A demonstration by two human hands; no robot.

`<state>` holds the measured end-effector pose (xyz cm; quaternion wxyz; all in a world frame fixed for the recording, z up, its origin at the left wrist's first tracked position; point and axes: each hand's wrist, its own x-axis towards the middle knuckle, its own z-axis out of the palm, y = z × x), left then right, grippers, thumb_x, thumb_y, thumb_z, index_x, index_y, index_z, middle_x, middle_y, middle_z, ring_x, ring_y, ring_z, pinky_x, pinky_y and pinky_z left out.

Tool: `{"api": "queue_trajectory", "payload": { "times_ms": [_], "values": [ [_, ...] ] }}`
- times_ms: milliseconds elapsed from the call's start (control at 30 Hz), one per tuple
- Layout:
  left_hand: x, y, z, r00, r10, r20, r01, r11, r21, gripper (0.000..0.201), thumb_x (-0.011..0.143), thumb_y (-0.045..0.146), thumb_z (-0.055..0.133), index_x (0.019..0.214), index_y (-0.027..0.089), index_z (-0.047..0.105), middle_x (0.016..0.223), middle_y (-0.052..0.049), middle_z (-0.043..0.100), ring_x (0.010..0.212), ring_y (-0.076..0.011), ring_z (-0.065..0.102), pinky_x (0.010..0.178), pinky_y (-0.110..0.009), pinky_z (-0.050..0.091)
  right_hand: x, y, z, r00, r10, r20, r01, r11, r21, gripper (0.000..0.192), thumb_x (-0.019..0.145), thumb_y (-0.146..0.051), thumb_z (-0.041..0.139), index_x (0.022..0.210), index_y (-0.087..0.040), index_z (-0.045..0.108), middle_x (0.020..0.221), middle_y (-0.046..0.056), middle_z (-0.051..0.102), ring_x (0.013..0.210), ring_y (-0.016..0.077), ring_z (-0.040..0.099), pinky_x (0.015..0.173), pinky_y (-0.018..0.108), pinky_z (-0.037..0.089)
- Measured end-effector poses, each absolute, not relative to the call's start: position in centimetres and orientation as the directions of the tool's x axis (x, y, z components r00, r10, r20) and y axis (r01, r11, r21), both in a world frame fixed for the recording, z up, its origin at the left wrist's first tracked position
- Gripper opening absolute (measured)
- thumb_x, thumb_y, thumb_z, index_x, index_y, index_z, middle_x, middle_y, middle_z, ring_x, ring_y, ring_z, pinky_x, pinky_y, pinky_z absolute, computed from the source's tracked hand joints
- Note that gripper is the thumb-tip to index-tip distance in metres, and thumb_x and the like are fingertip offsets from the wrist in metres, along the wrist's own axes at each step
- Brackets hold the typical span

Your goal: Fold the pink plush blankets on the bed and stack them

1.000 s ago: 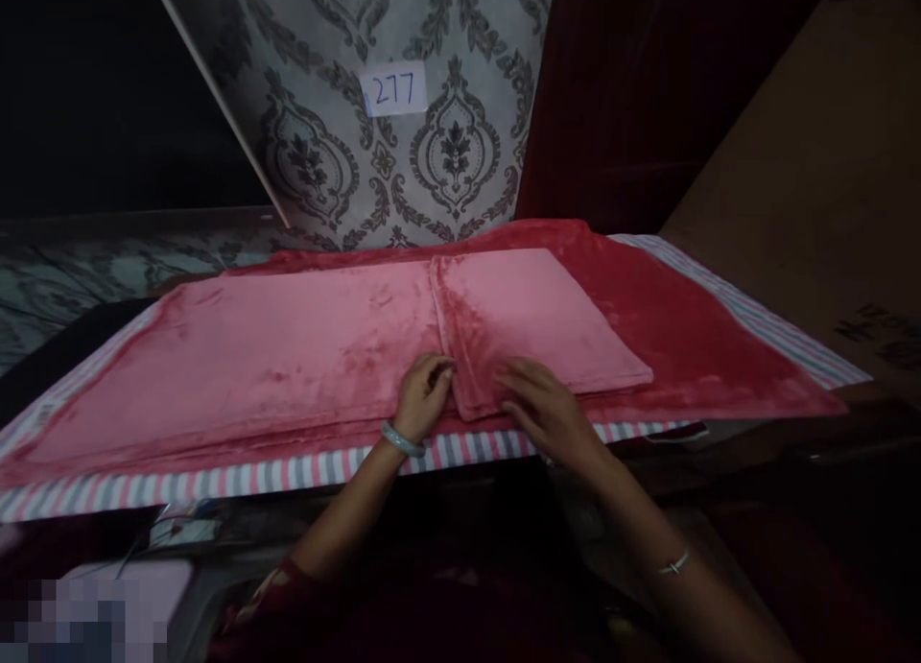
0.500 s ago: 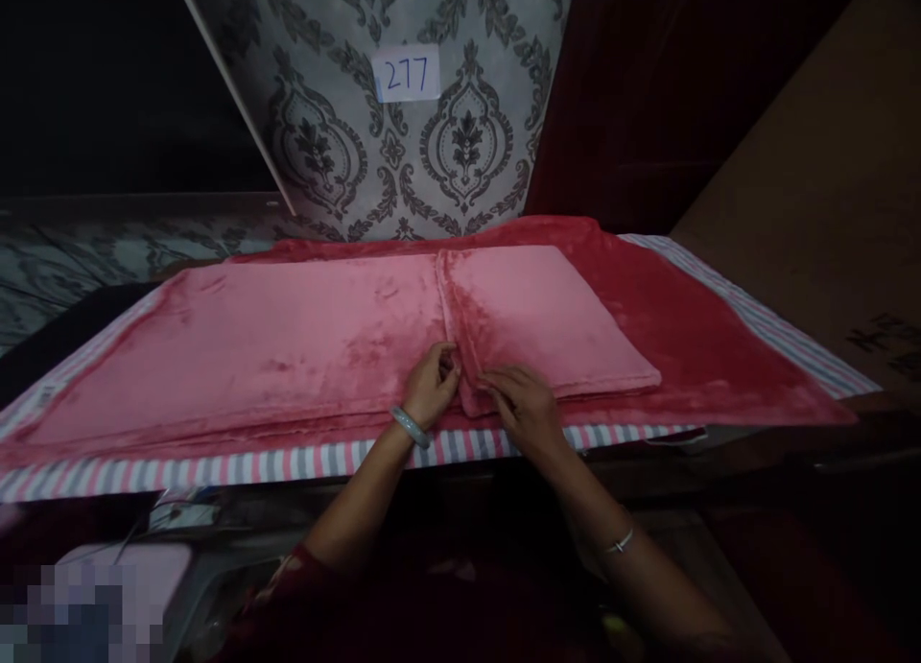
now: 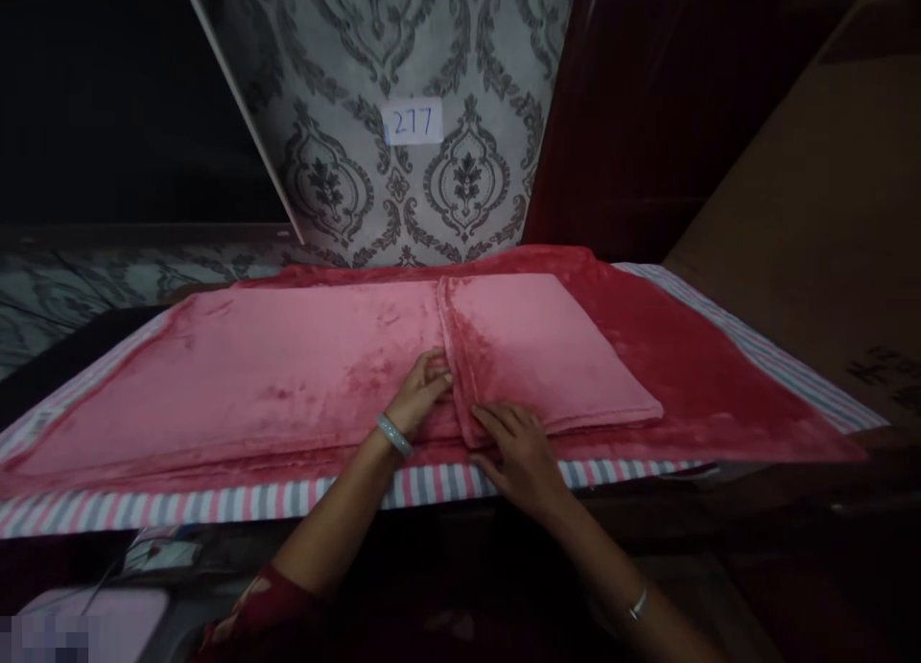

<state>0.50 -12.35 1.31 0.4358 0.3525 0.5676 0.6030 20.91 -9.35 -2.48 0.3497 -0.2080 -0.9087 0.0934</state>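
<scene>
Our left hand (image 3: pixel 424 390), fingers curled at the flap (image 3: pixel 561 346)'s left edge | our right hand (image 3: pixel 522 452), fingers bent over its near corner | either grip, we can't tell | blanket (image 3: pixel 288 356) lies folded on striped sheet (image 3: pixel 237 507)

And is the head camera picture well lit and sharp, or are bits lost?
In the head view, light is dim, best on the blanket, card and wallpaper; the left panel is nearly black; both hands are visible but slightly soft; the writing at far right is too murky to read; the bottom-left corner is pixelated.
</scene>
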Motion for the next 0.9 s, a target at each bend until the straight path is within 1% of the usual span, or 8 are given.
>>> {"api": "queue_trajectory", "payload": {
  "times_ms": [100, 167, 267, 367, 500, 667, 800, 900],
  "values": [
    [-0.9, -10.1, 3.2, -0.362, 0.907, -0.216, -0.287, 0.113, 0.951, 0.060, 0.072, 0.026, 0.075, 0.125, 0.023, 0.047, 0.084, 0.002, 0.065, 0.067, -0.0131, 0.064, 0.069, -0.030, 0.054, 20.4, -9.3, -2.5, -0.638, 0.427, 0.640, 0.305, 0.904, -0.299, 0.035, 0.093, -0.021, 0.059, 0.127, -0.018, 0.063, 0.117, 0.012, 0.069, 0.109, 0.0268, 0.059, 0.094, 0.046, 0.049],
    [-2.2, -7.7, 4.5, -0.367, 0.881, -0.299, -0.338, 0.173, 0.925, 0.056, 0.071, 0.020, 0.074, 0.119, 0.022, 0.048, 0.076, 0.004, 0.063, 0.058, -0.0128, 0.063, 0.065, -0.030, 0.054, 20.1, -9.2, -2.6, -0.612, 0.403, 0.681, 0.293, 0.915, -0.279, 0.032, 0.092, -0.016, 0.056, 0.123, -0.018, 0.065, 0.113, 0.011, 0.070, 0.105, 0.0254, 0.061, 0.092, 0.044, 0.050],
    [-4.3, -3.6, 6.1, -0.383, 0.860, -0.336, -0.327, 0.214, 0.920, 0.031, 0.075, 0.016, 0.069, 0.103, 0.019, 0.054, 0.068, 0.003, 0.062, 0.056, -0.0138, 0.063, 0.060, -0.028, 0.054, 19.8, -9.4, -2.7, -0.591, 0.385, 0.708, 0.292, 0.921, -0.257, 0.035, 0.090, -0.013, 0.057, 0.124, -0.017, 0.063, 0.112, 0.011, 0.070, 0.103, 0.0259, 0.062, 0.089, 0.044, 0.051],
    [-6.2, 0.3, 6.7, -0.409, 0.839, -0.359, -0.278, 0.260, 0.925, 0.002, 0.087, 0.017, 0.058, 0.088, 0.015, 0.058, 0.067, -0.002, 0.062, 0.058, -0.0135, 0.063, 0.058, -0.026, 0.054, 19.8, -9.5, -2.7, -0.588, 0.380, 0.714, 0.301, 0.922, -0.243, 0.043, 0.085, -0.009, 0.055, 0.128, -0.018, 0.060, 0.114, 0.011, 0.070, 0.102, 0.0258, 0.063, 0.087, 0.044, 0.052],
    [-8.1, 4.4, 6.2, -0.471, 0.810, -0.349, -0.192, 0.293, 0.937, 0.018, 0.098, 0.027, 0.053, 0.097, 0.012, 0.063, 0.084, -0.004, 0.066, 0.069, -0.0123, 0.064, 0.063, -0.027, 0.055, 19.9, -8.9, -3.3, -0.596, 0.323, 0.736, 0.287, 0.941, -0.181, 0.049, 0.082, -0.007, 0.053, 0.129, -0.019, 0.060, 0.112, 0.010, 0.071, 0.100, 0.0241, 0.065, 0.085, 0.041, 0.055],
    [-10.0, 8.7, 5.2, -0.558, 0.781, -0.281, -0.051, 0.305, 0.951, 0.033, 0.095, 0.039, 0.061, 0.117, 0.015, 0.062, 0.112, -0.008, 0.066, 0.093, -0.0179, 0.065, 0.080, -0.037, 0.058, 19.2, -8.1, -5.5, -0.530, 0.293, 0.796, 0.279, 0.946, -0.163, 0.051, 0.083, -0.010, 0.050, 0.131, -0.022, 0.059, 0.109, 0.008, 0.073, 0.096, 0.0239, 0.067, 0.083, 0.041, 0.056],
    [-10.8, 11.5, 4.6, -0.625, 0.762, -0.169, 0.098, 0.292, 0.951, 0.033, 0.093, 0.037, 0.063, 0.119, 0.016, 0.062, 0.119, -0.008, 0.064, 0.102, -0.0213, 0.064, 0.087, -0.041, 0.056, 18.6, -8.0, -7.2, -0.436, 0.331, 0.837, 0.356, 0.917, -0.177, 0.056, 0.084, -0.007, 0.045, 0.135, -0.026, 0.057, 0.102, 0.005, 0.075, 0.092, 0.0234, 0.069, 0.084, 0.040, 0.056],
    [-11.1, 12.7, 4.2, -0.654, 0.752, -0.087, 0.193, 0.276, 0.941, 0.032, 0.093, 0.036, 0.063, 0.119, 0.015, 0.062, 0.119, -0.008, 0.064, 0.103, -0.0212, 0.064, 0.087, -0.042, 0.056, 18.2, -7.6, -7.8, -0.400, 0.307, 0.863, 0.390, 0.910, -0.142, 0.053, 0.087, -0.008, 0.044, 0.134, -0.027, 0.058, 0.098, 0.004, 0.076, 0.090, 0.0230, 0.071, 0.082, 0.038, 0.056]
  ]
}}
